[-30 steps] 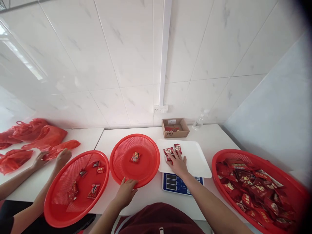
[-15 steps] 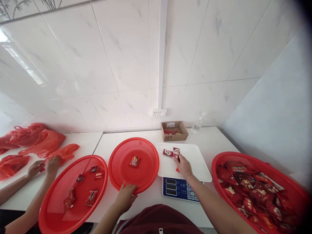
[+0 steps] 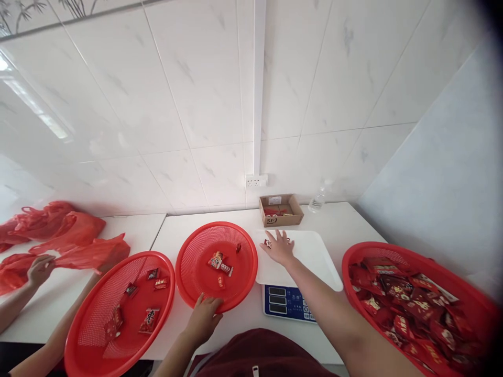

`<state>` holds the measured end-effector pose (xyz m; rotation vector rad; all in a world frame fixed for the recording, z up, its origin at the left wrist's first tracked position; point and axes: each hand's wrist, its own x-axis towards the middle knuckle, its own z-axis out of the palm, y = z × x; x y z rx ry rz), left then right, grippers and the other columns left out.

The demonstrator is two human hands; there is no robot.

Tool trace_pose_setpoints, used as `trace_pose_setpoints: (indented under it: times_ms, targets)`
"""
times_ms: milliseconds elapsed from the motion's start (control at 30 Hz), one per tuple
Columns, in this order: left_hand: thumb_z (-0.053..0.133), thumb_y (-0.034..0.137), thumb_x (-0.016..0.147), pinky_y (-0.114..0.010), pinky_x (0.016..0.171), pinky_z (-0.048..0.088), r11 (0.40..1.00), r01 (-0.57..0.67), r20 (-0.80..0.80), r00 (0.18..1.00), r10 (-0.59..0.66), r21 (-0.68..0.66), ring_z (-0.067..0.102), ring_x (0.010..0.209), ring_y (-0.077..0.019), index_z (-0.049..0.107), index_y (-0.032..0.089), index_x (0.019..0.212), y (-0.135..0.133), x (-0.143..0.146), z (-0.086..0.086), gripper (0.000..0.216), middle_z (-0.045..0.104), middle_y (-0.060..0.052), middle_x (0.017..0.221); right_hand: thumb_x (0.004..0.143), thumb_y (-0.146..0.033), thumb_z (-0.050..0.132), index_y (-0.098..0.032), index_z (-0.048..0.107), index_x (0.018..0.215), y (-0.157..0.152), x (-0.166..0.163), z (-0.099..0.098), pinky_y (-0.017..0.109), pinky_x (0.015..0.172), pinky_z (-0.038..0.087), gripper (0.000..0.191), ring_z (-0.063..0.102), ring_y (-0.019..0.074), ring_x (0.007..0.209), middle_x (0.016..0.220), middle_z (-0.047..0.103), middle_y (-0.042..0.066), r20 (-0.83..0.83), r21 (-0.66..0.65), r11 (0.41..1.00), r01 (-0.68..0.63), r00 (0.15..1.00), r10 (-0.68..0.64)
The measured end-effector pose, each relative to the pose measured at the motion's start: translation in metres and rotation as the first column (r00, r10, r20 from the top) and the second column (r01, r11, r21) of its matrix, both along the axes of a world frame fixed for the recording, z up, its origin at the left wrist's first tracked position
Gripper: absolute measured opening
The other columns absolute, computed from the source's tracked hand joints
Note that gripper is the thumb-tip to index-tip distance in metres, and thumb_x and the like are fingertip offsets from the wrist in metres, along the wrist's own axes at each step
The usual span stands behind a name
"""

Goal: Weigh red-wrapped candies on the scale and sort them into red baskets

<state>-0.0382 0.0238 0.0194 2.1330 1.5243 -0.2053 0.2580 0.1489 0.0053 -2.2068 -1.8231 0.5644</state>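
Note:
My left hand (image 3: 204, 315) grips the near rim of the middle red basket (image 3: 188, 251), fingers curled over the edge. Several red candy packets (image 3: 218, 266) lie inside that basket. My right hand (image 3: 280, 247) lies with spread fingers on the white tray (image 3: 314, 262) of the blue scale (image 3: 288, 306), over the small red packets (image 3: 268, 243) at the tray's far left.
A big red basket (image 3: 463, 293) full of red packets sits at the right. Another red basket (image 3: 98, 335) with a few packets is at the left, where another person's hands (image 3: 39, 267) handle red plastic bags (image 3: 78, 230). A cardboard box (image 3: 281, 209) and bottle (image 3: 319, 198) stand by the wall.
My right hand reached further out onto the tray's far left and spread flat. More packets now lie in the middle basket. The other person's hands lifted a red bag.

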Motion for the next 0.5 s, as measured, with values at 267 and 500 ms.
trace_pose_setpoints:
  times_ms: [267, 500]
  targets:
    - [0.045, 0.024, 0.082, -0.047, 0.109, 0.017, 1.000, -0.010, 0.019, 1.000, 0.010, 0.005, 0.052, 0.115, -0.0223, 0.056, 0.023, 0.116, -0.001, 0.004, 0.004, 0.035, 0.062, -0.007, 0.120, 0.088, -0.034, 0.040, -0.022, 0.062, 0.106, -0.042, 0.043, -0.046, 0.041, 0.089, 0.037, 0.031, 0.049, 0.0260, 0.105, 0.115, 0.059, 0.010, 0.140, 0.235, 0.955, -0.183, 0.978, 0.153]
    - [0.049, 0.038, 0.085, -0.050, 0.109, 0.017, 0.999, -0.003, 0.096, 0.995, -0.002, 0.051, 0.053, 0.113, -0.0239, 0.058, 0.024, 0.115, -0.005, 0.002, 0.002, 0.034, 0.062, -0.008, 0.119, 0.086, -0.033, 0.038, -0.012, 0.061, 0.098, -0.035, 0.060, -0.034, 0.037, 0.077, 0.043, 0.033, 0.057, 0.0264, 0.089, 0.098, 0.062, 0.016, -0.330, 0.157, 0.924, 0.349, 0.900, -0.284]
